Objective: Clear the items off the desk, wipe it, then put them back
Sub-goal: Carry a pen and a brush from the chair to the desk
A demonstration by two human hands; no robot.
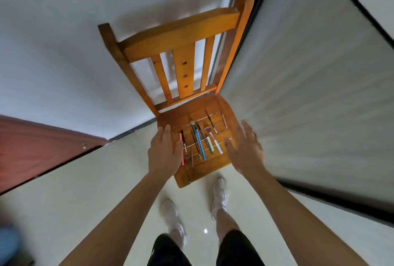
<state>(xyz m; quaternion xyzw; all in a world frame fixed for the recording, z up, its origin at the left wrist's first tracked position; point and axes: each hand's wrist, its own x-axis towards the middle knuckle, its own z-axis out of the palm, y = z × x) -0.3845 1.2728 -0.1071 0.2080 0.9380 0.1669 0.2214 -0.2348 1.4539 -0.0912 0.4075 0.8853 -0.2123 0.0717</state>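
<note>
Both hands out over the chair seat, brushes and pens lined up on it

Glossy pale floor tiles [102, 184] under my white sneakers [220, 195]. My left hand [164, 150] and right hand [245, 148] are spread, fingers loose, holding nothing, one over each side of the seat. Skinny brushes and pens [200, 142] lie roughly side by side on the slats of the orange varnished wooden chair [181, 31].

Orange-brown wooden slat-seat chair [204, 169], frame centre, stands on pale glossy floor [106, 180]. On seat: roughly parallel slim pens and brushes [198, 135]; pink pen [183, 159] left, blue pen [201, 145] middle, white stick [218, 147] right.
</note>
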